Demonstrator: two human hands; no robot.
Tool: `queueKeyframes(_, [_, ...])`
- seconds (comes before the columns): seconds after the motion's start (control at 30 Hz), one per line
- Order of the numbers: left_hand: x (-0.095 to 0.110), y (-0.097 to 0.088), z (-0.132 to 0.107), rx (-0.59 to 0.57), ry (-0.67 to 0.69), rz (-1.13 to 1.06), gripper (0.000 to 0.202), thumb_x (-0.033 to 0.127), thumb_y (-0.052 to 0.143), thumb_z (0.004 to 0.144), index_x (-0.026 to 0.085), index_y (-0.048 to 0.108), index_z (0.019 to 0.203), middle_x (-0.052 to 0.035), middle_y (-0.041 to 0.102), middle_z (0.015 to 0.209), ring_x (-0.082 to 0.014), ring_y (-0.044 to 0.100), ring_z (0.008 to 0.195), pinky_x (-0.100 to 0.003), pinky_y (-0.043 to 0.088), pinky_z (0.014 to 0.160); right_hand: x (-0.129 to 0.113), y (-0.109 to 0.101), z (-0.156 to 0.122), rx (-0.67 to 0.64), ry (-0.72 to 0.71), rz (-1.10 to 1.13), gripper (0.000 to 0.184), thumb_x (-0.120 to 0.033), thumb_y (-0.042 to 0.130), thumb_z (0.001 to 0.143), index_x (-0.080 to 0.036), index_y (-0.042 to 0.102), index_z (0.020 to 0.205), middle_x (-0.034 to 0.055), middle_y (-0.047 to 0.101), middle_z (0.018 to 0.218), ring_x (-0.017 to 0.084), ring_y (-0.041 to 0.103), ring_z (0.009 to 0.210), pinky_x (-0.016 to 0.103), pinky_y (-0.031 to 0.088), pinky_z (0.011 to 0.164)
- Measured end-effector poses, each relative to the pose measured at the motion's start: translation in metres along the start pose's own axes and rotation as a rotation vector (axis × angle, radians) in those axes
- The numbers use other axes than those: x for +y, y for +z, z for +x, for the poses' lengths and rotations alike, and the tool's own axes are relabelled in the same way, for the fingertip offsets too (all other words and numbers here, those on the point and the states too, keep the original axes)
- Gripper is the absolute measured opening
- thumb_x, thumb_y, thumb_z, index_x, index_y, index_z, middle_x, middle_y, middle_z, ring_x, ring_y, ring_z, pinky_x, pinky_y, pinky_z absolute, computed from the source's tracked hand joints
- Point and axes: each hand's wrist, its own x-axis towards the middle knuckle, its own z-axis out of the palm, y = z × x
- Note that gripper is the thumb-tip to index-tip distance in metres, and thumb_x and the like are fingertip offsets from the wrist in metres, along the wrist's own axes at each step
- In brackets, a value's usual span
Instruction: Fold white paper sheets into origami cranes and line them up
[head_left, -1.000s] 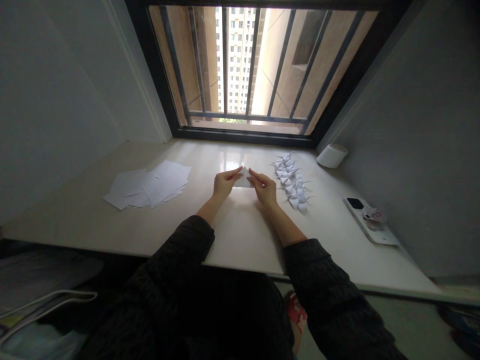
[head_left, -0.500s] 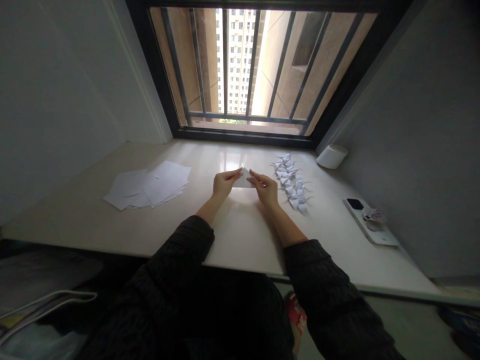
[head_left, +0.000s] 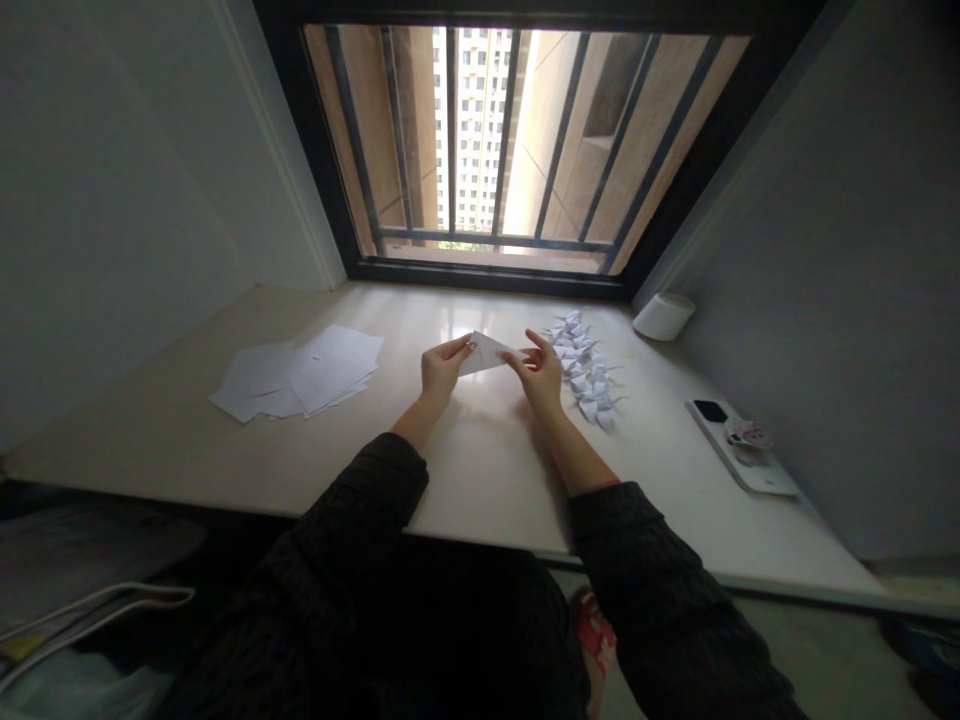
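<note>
Between my two hands a folded white sheet of paper (head_left: 486, 354) is held up over the sill, its visible outline roughly triangular. My left hand (head_left: 442, 368) pinches its left side between thumb and fingers. At the right corner, my right hand (head_left: 538, 372) grips the paper with thumb and fingers, one finger raised away from it. Just beyond my right hand lies a cluster of folded white paper cranes (head_left: 581, 365), several in rows. A loose stack of white paper sheets (head_left: 330, 370) rests to the left of my left hand.
The pale window sill (head_left: 480, 470) carries everything. A white roll-shaped object (head_left: 664, 316) stands at the right wall. Nearer me on the right lies a white phone (head_left: 739, 450) with a round grip on its back. A barred window (head_left: 487, 265) closes off the far side.
The folded paper has tilted and stretches wider toward the right. My right hand has shifted slightly right and lifted one finger; my left hand has moved a little left.
</note>
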Motion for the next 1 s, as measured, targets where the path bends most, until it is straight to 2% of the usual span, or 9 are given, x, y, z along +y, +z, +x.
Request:
queueKeyframes(0.03, [0.000, 0.001, -0.001, 0.037, -0.011, -0.037, 0.039, 0.035, 0.078, 0.061, 0.017, 0.072, 0.096, -0.0090, 0.071, 0.101, -0.0230, 0.065, 0.094, -0.036, 0.048, 0.088, 0.001, 0.001, 0.000, -0.010, 0.029, 0.051, 0.066, -0.048, 0.076, 0.056, -0.019, 0.059, 0.114, 0.0023, 0.065, 0.080, 0.014, 0.058, 0.068, 0.026, 0.046, 0.060])
queueKeyframes(0.1, [0.001, 0.005, -0.004, 0.086, -0.043, -0.099, 0.040, 0.034, 0.078, 0.061, 0.017, 0.072, 0.096, -0.0087, 0.071, 0.101, -0.0223, 0.065, 0.093, -0.036, 0.049, 0.088, 0.002, 0.005, -0.003, -0.123, 0.118, 0.128, 0.049, -0.052, 0.074, 0.057, -0.018, 0.065, 0.091, 0.0022, 0.064, 0.077, 0.013, 0.057, 0.065, 0.025, 0.045, 0.057])
queueKeyframes(0.17, [0.000, 0.010, -0.008, 0.081, -0.069, -0.153, 0.040, 0.033, 0.078, 0.061, 0.017, 0.072, 0.096, -0.0084, 0.071, 0.102, -0.0219, 0.065, 0.093, -0.036, 0.049, 0.087, 0.003, 0.010, -0.007, -0.238, 0.188, 0.143, 0.041, -0.054, 0.073, 0.057, -0.017, 0.064, 0.072, 0.0026, 0.064, 0.073, 0.013, 0.056, 0.064, 0.025, 0.045, 0.055])
queueKeyframes(0.2, [0.000, 0.012, -0.010, 0.069, -0.076, -0.175, 0.040, 0.033, 0.078, 0.060, 0.017, 0.072, 0.096, -0.0081, 0.071, 0.102, -0.0217, 0.065, 0.093, -0.035, 0.049, 0.087, 0.003, 0.012, -0.009, -0.253, 0.210, 0.148, 0.041, -0.054, 0.074, 0.056, -0.018, 0.064, 0.071, 0.0026, 0.064, 0.073, 0.013, 0.056, 0.064, 0.025, 0.045, 0.055])
queueKeyframes(0.33, [0.000, 0.019, -0.019, 0.051, -0.120, -0.224, 0.039, 0.032, 0.079, 0.060, 0.017, 0.073, 0.095, -0.0077, 0.071, 0.101, -0.0198, 0.065, 0.090, -0.034, 0.050, 0.085, 0.002, 0.018, -0.015, -0.115, 0.255, 0.200, 0.041, -0.055, 0.073, 0.055, -0.017, 0.064, 0.068, 0.0015, 0.062, 0.066, 0.013, 0.054, 0.060, 0.025, 0.044, 0.053])
queueKeyframes(0.5, [-0.003, 0.021, -0.021, 0.056, -0.209, -0.285, 0.041, 0.031, 0.080, 0.058, 0.016, 0.072, 0.095, -0.0082, 0.071, 0.099, -0.0180, 0.065, 0.084, -0.032, 0.051, 0.080, 0.003, 0.020, -0.015, -0.147, 0.270, 0.173, 0.042, -0.056, 0.072, 0.056, -0.017, 0.066, 0.069, 0.0007, 0.061, 0.063, 0.013, 0.053, 0.058, 0.025, 0.043, 0.052])
queueKeyframes(0.7, [-0.008, 0.022, -0.017, 0.035, -0.232, -0.283, 0.041, 0.033, 0.081, 0.056, 0.016, 0.073, 0.092, -0.0071, 0.072, 0.095, -0.0155, 0.064, 0.076, -0.030, 0.050, 0.074, 0.006, 0.020, -0.013, -0.077, 0.253, 0.160, 0.040, -0.054, 0.073, 0.055, -0.016, 0.066, 0.064, 0.0027, 0.063, 0.063, 0.013, 0.051, 0.058, 0.026, 0.042, 0.053])
queueKeyframes(0.87, [-0.006, 0.020, -0.012, -0.052, -0.204, -0.141, 0.041, 0.039, 0.077, 0.061, 0.017, 0.072, 0.094, -0.0063, 0.072, 0.091, -0.0150, 0.063, 0.074, -0.027, 0.047, 0.068, 0.010, 0.018, -0.009, -0.105, 0.212, 0.118, 0.042, -0.057, 0.070, 0.058, -0.015, 0.067, 0.066, 0.0045, 0.066, 0.067, 0.013, 0.052, 0.058, 0.026, 0.040, 0.053])
queueKeyframes(1.0, [0.000, 0.019, -0.011, -0.088, -0.135, 0.044, 0.034, 0.044, 0.072, 0.064, 0.018, 0.074, 0.087, -0.0039, 0.072, 0.083, -0.0136, 0.060, 0.070, -0.023, 0.042, 0.060, 0.008, 0.018, -0.008, -0.107, 0.197, 0.129, 0.042, -0.056, 0.071, 0.057, -0.016, 0.067, 0.065, 0.0030, 0.066, 0.065, 0.012, 0.051, 0.057, 0.025, 0.037, 0.053])
